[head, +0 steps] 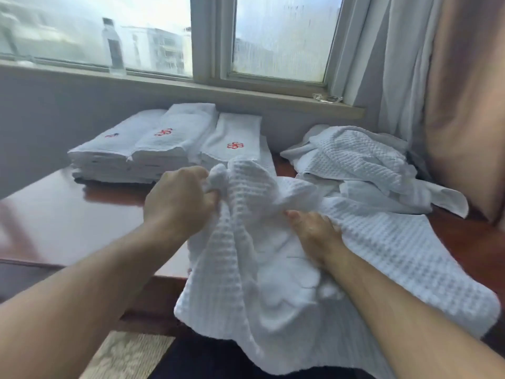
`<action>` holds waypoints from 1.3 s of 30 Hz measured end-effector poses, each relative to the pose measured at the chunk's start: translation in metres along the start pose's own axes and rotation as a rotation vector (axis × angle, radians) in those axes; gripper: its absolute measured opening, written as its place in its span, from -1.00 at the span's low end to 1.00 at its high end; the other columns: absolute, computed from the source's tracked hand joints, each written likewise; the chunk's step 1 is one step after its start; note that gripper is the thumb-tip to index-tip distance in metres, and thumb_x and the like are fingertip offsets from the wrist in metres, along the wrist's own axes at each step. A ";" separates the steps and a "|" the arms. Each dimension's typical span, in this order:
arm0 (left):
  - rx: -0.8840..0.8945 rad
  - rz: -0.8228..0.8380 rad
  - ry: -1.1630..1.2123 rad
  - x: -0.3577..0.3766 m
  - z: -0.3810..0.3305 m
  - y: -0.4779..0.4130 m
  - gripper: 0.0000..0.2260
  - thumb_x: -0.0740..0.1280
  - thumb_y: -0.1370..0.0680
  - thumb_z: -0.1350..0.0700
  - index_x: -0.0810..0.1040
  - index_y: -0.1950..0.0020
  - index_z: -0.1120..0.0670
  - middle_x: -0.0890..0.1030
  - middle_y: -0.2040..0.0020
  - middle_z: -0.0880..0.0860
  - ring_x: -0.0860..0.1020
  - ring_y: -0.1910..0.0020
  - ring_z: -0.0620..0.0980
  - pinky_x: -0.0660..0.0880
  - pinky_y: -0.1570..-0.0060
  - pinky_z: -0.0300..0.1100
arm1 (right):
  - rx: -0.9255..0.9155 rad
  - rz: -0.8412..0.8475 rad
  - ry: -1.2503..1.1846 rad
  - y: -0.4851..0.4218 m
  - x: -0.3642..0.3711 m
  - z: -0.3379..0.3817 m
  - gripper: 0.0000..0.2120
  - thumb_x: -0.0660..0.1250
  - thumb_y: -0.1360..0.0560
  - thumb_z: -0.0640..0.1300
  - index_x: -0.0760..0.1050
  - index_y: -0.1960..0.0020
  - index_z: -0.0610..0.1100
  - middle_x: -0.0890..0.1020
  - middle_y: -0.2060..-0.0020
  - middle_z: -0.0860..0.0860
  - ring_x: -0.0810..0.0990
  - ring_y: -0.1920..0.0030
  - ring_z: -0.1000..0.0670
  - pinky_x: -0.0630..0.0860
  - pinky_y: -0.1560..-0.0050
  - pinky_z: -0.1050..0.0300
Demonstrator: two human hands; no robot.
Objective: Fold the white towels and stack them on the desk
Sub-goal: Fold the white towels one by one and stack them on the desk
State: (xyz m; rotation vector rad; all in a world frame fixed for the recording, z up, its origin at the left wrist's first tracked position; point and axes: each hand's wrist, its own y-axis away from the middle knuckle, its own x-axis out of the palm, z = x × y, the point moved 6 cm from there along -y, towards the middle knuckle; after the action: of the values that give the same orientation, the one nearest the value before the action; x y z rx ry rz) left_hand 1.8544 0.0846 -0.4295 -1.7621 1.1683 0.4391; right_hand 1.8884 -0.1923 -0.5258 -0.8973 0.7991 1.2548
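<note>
A waffle-weave white towel (259, 283) is draped over the near edge of the counter (68, 214), bunched in the curled left grip (177, 201) and clutched by the right grip (314, 231). Bare glossy wood is left open before the folded stacks (164, 149); a rumpled pile (360, 162) is heaped at right.

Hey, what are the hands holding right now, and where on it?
Both hold one white waffle-weave towel. The left hand grips a bunched-up end; the right hand pinches a fold near its middle.
</note>
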 end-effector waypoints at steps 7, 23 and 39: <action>0.097 -0.033 -0.752 -0.073 0.048 0.029 -0.75 0.32 -0.53 0.12 0.55 -0.16 -0.14 0.42 0.28 -0.05 0.62 0.15 0.14 0.27 0.40 -0.18 | -0.156 0.246 0.075 -0.004 0.070 0.109 -0.45 -0.09 -0.61 0.37 0.19 -0.55 0.26 0.15 -0.60 -0.05 0.08 -0.58 -0.22 0.02 -0.51 -0.29; -0.104 0.691 -0.260 0.060 0.101 0.037 -0.41 -0.13 -0.63 -0.34 0.04 -0.63 -0.16 -0.07 -0.66 0.08 -0.12 -0.63 0.15 -0.14 -0.55 0.16 | -0.345 -0.028 -0.193 0.015 0.038 0.080 -0.62 0.22 -0.54 0.19 0.53 0.30 -0.02 0.58 0.16 0.04 0.51 0.05 0.11 0.37 -0.03 0.02; 0.116 0.674 -0.564 0.047 0.191 -0.046 -0.46 -0.14 -0.60 -0.39 0.02 -0.58 -0.35 0.00 -0.65 -0.14 -0.03 -0.63 -0.02 -0.06 -0.57 0.10 | -0.374 0.354 0.336 -0.026 0.073 0.063 -0.29 -0.22 -0.37 0.59 -0.22 -0.50 0.52 -0.20 -0.62 0.18 -0.28 -0.61 -0.05 -0.29 -0.53 -0.08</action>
State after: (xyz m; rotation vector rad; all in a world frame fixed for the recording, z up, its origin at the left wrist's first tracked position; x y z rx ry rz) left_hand 1.9533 0.2272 -0.5332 -0.9967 1.3013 1.1552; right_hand 1.9254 -0.1055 -0.5597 -1.3342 1.0390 1.6213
